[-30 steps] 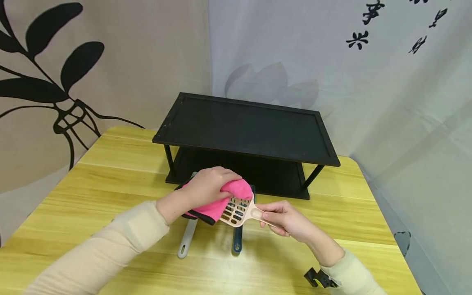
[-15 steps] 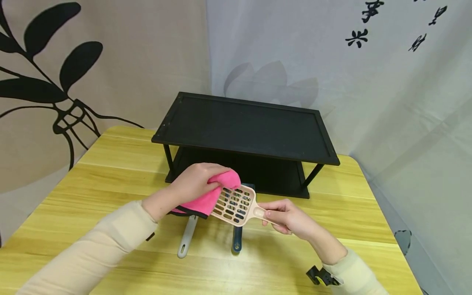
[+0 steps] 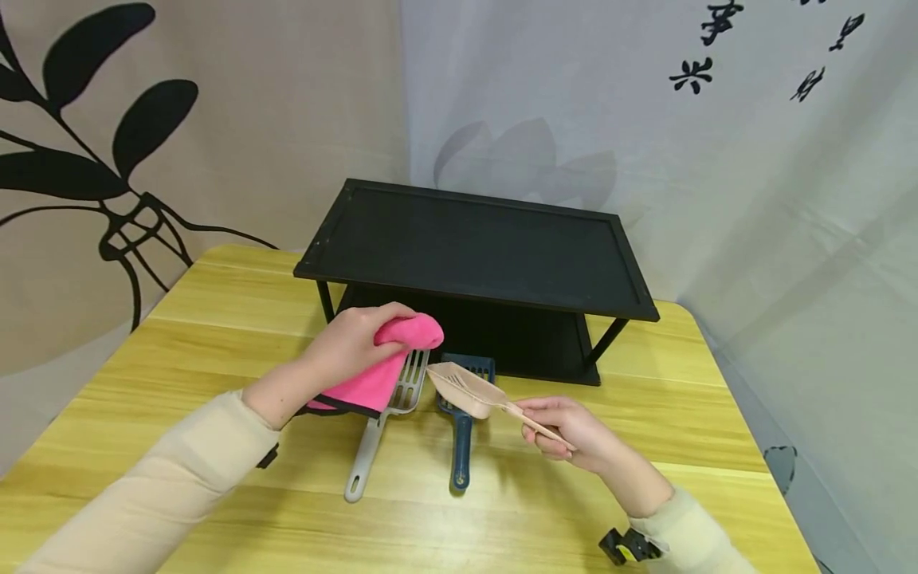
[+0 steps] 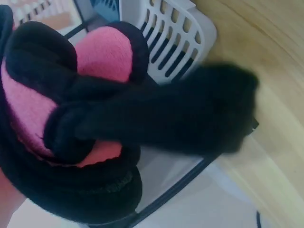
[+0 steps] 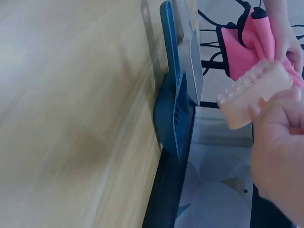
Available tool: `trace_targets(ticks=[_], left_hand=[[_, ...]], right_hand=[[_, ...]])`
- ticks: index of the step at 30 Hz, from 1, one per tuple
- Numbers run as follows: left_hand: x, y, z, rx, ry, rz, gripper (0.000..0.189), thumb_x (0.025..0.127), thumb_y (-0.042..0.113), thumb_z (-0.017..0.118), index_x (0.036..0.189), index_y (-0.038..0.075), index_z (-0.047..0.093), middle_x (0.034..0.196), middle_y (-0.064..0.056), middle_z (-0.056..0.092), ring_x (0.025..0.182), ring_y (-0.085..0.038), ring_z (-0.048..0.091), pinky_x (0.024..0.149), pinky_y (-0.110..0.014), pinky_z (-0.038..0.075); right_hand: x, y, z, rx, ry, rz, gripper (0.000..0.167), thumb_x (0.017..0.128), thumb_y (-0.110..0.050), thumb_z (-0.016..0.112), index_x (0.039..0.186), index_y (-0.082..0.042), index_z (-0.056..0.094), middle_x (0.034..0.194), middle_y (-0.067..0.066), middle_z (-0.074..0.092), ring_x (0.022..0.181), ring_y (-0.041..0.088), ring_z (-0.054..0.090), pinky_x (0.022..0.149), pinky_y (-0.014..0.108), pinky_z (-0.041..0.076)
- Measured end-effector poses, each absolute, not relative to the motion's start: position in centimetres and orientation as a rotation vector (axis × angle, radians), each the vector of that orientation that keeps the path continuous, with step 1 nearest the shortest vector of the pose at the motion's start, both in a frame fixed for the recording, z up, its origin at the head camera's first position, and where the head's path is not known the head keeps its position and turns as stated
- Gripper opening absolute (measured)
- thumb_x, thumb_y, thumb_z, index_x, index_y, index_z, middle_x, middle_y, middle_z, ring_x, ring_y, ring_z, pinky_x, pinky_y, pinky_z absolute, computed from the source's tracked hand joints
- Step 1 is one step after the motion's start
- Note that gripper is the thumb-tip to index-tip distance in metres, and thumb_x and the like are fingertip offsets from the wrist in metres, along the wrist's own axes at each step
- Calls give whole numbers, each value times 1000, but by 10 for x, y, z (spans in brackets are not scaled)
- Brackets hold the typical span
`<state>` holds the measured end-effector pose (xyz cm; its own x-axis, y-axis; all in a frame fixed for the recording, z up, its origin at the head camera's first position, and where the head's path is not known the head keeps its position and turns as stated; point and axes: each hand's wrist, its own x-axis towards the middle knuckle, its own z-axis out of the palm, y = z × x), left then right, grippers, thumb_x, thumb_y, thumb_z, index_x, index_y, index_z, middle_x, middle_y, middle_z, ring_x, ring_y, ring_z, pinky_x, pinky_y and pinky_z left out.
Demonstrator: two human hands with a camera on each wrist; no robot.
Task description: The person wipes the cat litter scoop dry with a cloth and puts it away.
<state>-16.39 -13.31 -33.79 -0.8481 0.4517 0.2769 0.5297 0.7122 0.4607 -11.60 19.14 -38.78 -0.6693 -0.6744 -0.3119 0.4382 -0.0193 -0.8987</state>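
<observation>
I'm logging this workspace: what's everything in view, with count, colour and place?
Table: 1, yellow wood, centre
Rack: 1, black, on table
Backdrop: count unclear, pale, black-printed, behind table
Cloth: 1, pink, black-edged, in left hand
Beige scoop: 1, beige, in right hand
Grey scoop: 1, grey, on table, partly behind cloth
Blue scoop: 1, blue, right of grey scoop
Sleeves: 2, cream, bottom left and right
Fittings: 2, black, near sleeves
Hands: 2, bare, holding cloth and beige scoop

The left hand (image 3: pixel 353 344) is drawing the pink cloth (image 3: pixel 371 386) off the beige litter scoop (image 3: pixel 475 391) toward nine o'clock; the scoop is turning nearly edge-on.
</observation>
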Motion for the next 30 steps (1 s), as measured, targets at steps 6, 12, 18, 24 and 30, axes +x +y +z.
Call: trace_targets(ticks=[6,12,18,24,30], left_hand=[[-153,-119,-335,-894,-2690,-835,38,76,20,77,112,11,66,99,-5,71,76,-13,60,71,-27,53],[-144,-97,-336,-901,-2632,-797,42,76,20,76,115,8,65,103,-7,71,83,-16,65,78,-29,56],[-139,-83,-348,-921,-2526,-628,42,77,20,75,115,7,65,104,-9,71,88,-19,69,81,-32,55],[-142,-82,-352,-903,-2495,-616,37,78,18,74,113,8,66,102,-9,71,88,-20,69,81,-32,55],[-147,-88,-352,-852,-2544,-677,37,79,19,73,113,8,65,105,-10,71,90,-22,69,82,-33,55]], right_hand=[[-118,181,-390,-157,1338,-1887,36,102,-9,22,131,9,31,75,-5,56,39,-4,37,38,8,28],[-118,163,-386,-84,1255,-1968,29,102,-10,21,121,2,39,73,-4,53,40,-4,35,38,8,26],[-116,150,-380,9,1242,-2006,29,103,-13,20,119,-1,41,69,-5,49,38,-3,35,37,8,24],[-115,151,-379,4,1307,-1975,35,103,-13,18,129,5,32,64,-7,46,37,-3,33,36,8,22],[-114,156,-378,-66,1413,-1913,45,102,-12,18,140,12,17,64,-9,45,37,-4,33,37,9,22]])
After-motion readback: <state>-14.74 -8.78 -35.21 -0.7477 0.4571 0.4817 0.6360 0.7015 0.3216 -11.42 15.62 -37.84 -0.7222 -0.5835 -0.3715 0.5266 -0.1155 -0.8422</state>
